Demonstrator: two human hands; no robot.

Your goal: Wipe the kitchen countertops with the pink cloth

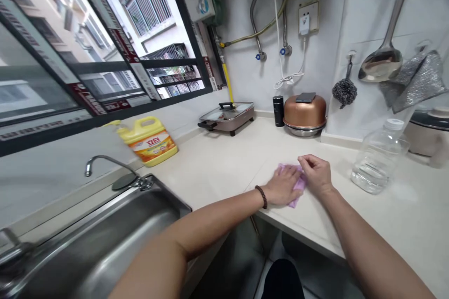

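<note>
My left hand (284,186), with a brown bead bracelet (262,196) at its wrist, lies flat on a pink cloth (293,204). Its fingers are spread and press the cloth onto the pale countertop (224,163). Just right of the cloth is my right hand (317,175), its fingers curled in and the thumb close to them. Whether those fingers pinch anything is hidden from this side. Cloth shows beyond the left fingers and below the palm.
A clear plastic jug (377,163) stands right of my hands. Behind are a copper-coloured pot lid (304,111), a black bottle (278,111) and an electric pan (228,119). At left are a yellow detergent jug (150,142) and a steel sink (115,238).
</note>
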